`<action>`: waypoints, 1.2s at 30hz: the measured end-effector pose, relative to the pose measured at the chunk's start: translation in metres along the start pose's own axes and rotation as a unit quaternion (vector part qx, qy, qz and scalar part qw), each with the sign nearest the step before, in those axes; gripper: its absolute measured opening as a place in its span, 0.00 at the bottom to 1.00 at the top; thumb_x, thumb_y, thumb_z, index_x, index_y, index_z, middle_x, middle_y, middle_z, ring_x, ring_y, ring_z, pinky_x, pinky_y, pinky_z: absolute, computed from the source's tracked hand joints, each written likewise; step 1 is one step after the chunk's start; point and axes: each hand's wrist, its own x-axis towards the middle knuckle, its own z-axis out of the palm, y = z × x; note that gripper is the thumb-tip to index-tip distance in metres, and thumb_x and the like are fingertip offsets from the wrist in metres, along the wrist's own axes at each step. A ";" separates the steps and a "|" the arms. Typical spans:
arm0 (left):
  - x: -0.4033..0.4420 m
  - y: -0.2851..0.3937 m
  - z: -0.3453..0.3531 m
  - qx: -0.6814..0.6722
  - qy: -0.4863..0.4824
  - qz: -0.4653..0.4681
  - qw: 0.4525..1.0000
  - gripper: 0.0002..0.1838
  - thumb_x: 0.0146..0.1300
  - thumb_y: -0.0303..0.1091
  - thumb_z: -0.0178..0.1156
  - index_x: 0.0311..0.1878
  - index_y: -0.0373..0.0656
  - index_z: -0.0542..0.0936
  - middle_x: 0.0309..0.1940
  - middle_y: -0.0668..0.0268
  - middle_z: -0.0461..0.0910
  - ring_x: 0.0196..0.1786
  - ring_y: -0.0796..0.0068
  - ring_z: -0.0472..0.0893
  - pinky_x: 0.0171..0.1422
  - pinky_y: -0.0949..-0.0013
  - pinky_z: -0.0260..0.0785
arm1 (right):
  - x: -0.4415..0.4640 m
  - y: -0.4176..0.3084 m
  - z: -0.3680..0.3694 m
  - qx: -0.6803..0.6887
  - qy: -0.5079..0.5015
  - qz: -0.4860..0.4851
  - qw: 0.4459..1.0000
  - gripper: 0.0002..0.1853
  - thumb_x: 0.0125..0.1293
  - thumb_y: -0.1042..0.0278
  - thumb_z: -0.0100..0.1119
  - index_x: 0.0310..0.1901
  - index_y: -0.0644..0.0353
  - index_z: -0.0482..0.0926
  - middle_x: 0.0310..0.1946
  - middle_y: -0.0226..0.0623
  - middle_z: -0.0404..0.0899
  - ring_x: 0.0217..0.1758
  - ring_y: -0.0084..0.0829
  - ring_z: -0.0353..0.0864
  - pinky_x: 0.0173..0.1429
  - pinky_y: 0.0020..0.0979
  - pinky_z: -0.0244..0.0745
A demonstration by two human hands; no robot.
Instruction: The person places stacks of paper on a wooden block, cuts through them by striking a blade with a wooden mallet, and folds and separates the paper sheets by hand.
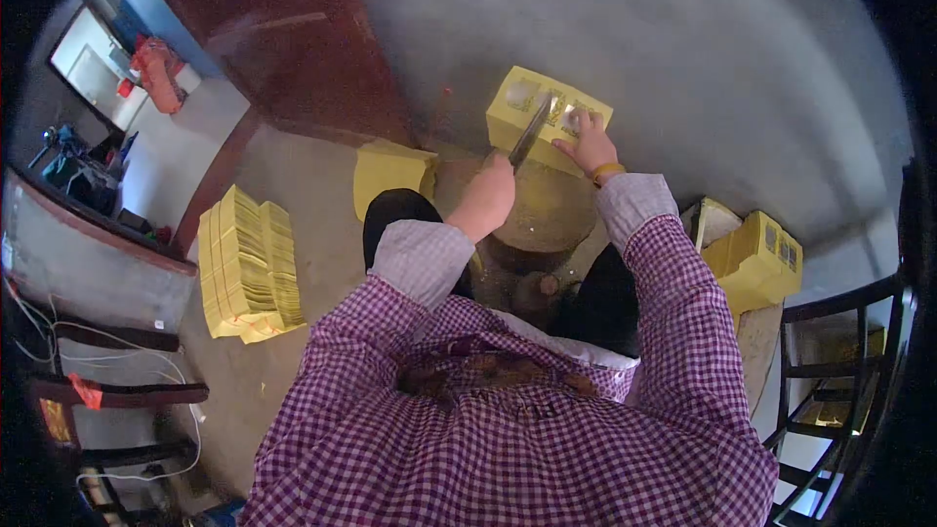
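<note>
Grips 1 long blade (531,133) in left hand (488,197), slanting away across yellow paper stack (517,127), apparently touching, just ahead on round block (547,213) with long axis running left-right, and rests nearer right hand (591,146), spread and empty, on right end.

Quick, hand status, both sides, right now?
Left hand: closed, holding a knife-like tool.
Right hand: open, fingers resting on the yellow block.

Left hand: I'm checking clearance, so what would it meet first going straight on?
Probably the yellow block ahead of the left hand, where the knife points; depth is unclear.
</note>
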 end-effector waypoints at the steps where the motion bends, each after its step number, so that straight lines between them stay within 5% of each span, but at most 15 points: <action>1: 0.005 -0.003 0.004 -0.021 0.000 -0.030 0.999 0.13 0.66 0.34 0.37 0.42 0.34 0.67 0.34 0.39 0.76 0.40 0.40 0.77 0.46 0.44 0.66 | 0.002 -0.001 -0.001 -0.014 0.002 0.000 1.000 0.34 0.51 0.49 0.64 0.55 0.56 0.62 0.56 0.45 0.60 0.52 0.49 0.72 0.52 0.41 0.72; 4: 0.008 -0.010 0.011 0.000 -0.007 -0.034 0.999 0.15 0.67 0.37 0.37 0.42 0.34 0.68 0.34 0.41 0.77 0.40 0.40 0.77 0.46 0.43 0.65 | -0.010 -0.010 0.010 -0.007 0.041 -0.032 0.999 0.31 0.55 0.50 0.61 0.54 0.60 0.63 0.51 0.49 0.66 0.49 0.49 0.74 0.52 0.42 0.71; 8: 0.020 -0.030 0.026 -0.006 0.027 0.010 1.000 0.16 0.68 0.39 0.39 0.42 0.31 0.65 0.27 0.40 0.76 0.35 0.39 0.77 0.39 0.43 0.66 | -0.082 -0.031 0.022 0.130 -0.144 -0.035 0.980 0.30 0.56 0.45 0.57 0.50 0.63 0.69 0.39 0.52 0.77 0.46 0.50 0.76 0.50 0.43 0.70; 12: 0.023 -0.034 0.031 -0.024 0.033 0.015 0.999 0.16 0.67 0.39 0.40 0.42 0.32 0.66 0.26 0.41 0.76 0.34 0.39 0.76 0.38 0.44 0.66 | -0.150 -0.042 0.053 -0.121 -0.478 -0.083 0.866 0.29 0.54 0.43 0.56 0.46 0.63 0.77 0.44 0.54 0.77 0.47 0.48 0.77 0.49 0.42 0.71; 14: 0.019 -0.035 0.036 -0.029 0.035 0.018 0.999 0.16 0.67 0.39 0.41 0.41 0.32 0.66 0.26 0.41 0.76 0.33 0.39 0.76 0.38 0.44 0.66 | -0.170 -0.050 0.053 -0.167 -0.526 -0.051 0.832 0.27 0.56 0.47 0.53 0.44 0.66 0.78 0.45 0.54 0.76 0.48 0.47 0.77 0.48 0.42 0.73; 19: 0.020 -0.047 0.041 -0.039 0.070 0.035 0.996 0.15 0.67 0.40 0.42 0.37 0.36 0.69 0.23 0.44 0.76 0.31 0.43 0.77 0.36 0.45 0.67 | -0.198 -0.025 0.047 -0.011 -0.497 -0.177 0.849 0.19 0.56 0.57 0.56 0.39 0.66 0.77 0.37 0.45 0.80 0.38 0.40 0.79 0.42 0.40 0.73; 23: 0.020 -0.050 0.046 -0.041 0.076 0.049 0.995 0.15 0.67 0.41 0.42 0.37 0.35 0.69 0.23 0.44 0.76 0.30 0.42 0.77 0.35 0.45 0.67 | -0.245 -0.012 0.060 0.200 -0.528 0.050 0.824 0.16 0.56 0.59 0.56 0.38 0.65 0.77 0.34 0.41 0.79 0.36 0.36 0.78 0.40 0.36 0.73; 29: 0.021 -0.050 0.046 -0.044 0.061 0.020 0.997 0.16 0.67 0.41 0.42 0.36 0.35 0.70 0.24 0.44 0.77 0.31 0.42 0.77 0.36 0.45 0.67 | -0.309 0.015 0.068 0.541 -0.417 0.304 0.664 0.12 0.56 0.63 0.56 0.37 0.63 0.77 0.29 0.35 0.77 0.32 0.29 0.76 0.36 0.31 0.72; 33: 0.027 -0.048 0.047 -0.057 0.060 0.034 0.996 0.16 0.67 0.41 0.42 0.39 0.36 0.70 0.29 0.43 0.77 0.34 0.42 0.77 0.39 0.47 0.68 | -0.291 -0.038 -0.094 0.594 -0.348 0.437 0.579 0.04 0.58 0.72 0.54 0.30 0.62 0.75 0.24 0.36 0.74 0.28 0.29 0.76 0.34 0.33 0.72; 35: 0.024 -0.047 0.047 -0.055 0.055 0.030 0.997 0.16 0.67 0.41 0.42 0.40 0.36 0.70 0.30 0.43 0.77 0.36 0.43 0.77 0.40 0.47 0.68 | -0.276 -0.084 -0.168 0.553 -0.297 0.393 0.672 0.08 0.56 0.74 0.56 0.38 0.64 0.72 0.23 0.35 0.73 0.23 0.30 0.75 0.27 0.30 0.72; 36: 0.022 -0.042 0.040 -0.050 0.052 0.029 0.997 0.17 0.67 0.41 0.42 0.40 0.34 0.69 0.29 0.41 0.77 0.35 0.41 0.77 0.40 0.46 0.68 | -0.265 -0.107 -0.187 0.505 -0.253 0.302 0.768 0.16 0.54 0.76 0.56 0.46 0.65 0.68 0.23 0.35 0.72 0.19 0.29 0.74 0.23 0.27 0.71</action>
